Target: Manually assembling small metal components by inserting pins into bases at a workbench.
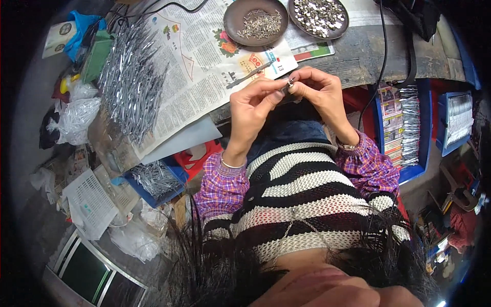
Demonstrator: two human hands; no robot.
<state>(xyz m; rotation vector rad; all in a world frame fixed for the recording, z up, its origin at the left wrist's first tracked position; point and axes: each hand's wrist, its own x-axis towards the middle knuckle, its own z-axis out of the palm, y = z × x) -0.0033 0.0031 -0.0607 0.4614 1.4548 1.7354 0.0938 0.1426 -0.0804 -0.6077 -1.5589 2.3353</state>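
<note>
My left hand (250, 105) and my right hand (325, 97) meet over the table's near edge. Thumb and fingers of both are pinched on a small metal piece (290, 82), whose exact kind is too small to make out. Just beyond my left fingers, a slender dark metal rod-like part (249, 75) lies slantwise on the newspaper (204, 82). Farther off stands a brown round dish (232, 31) of small metal pins (262, 24). To its right, a second dish (338, 36) holds small shiny metal pieces (319, 18).
A large heap of slender pointed metal parts (133, 82) covers the newspaper's left. Blue trays with similar parts sit low left (176, 189) and right (423, 166); another blue tray (443, 148) is farther right. A black cable (384, 46) crosses the table (358, 56). Plastic bags (76, 120) crowd the left.
</note>
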